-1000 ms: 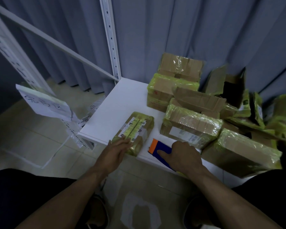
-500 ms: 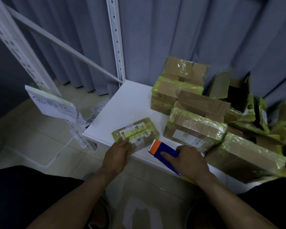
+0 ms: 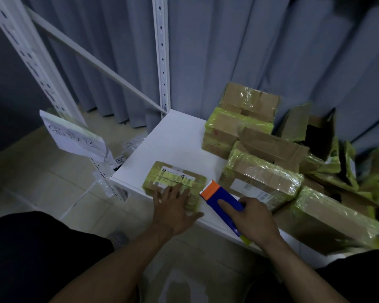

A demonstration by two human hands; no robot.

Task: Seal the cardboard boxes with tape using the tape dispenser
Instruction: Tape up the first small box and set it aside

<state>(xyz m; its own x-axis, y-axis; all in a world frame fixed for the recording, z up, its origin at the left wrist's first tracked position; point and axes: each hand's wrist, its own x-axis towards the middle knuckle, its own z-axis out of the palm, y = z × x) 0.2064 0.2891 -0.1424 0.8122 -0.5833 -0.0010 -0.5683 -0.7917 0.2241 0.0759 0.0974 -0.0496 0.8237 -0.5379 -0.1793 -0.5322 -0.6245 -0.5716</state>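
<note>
Nearest, a left hand (image 3: pixel 173 207) is laid flat, fingers spread, on a small flat cardboard box banded in yellow-green tape (image 3: pixel 173 179), at the front edge of a white tabletop (image 3: pixel 177 141). Just beside it, a blue tape dispenser with an orange end (image 3: pixel 222 199) is grasped by the right hand (image 3: pixel 253 219). The box seems steadied for taping; next, the orange end must be brought onto it. Behind, larger taped cardboard boxes (image 3: pixel 260 178) are piled before a grey curtain (image 3: pixel 249 51).

Single head-worn view: looks forward and steeply down, close over the white table (image 3: pixel 173 145) edge; wide-angle.
</note>
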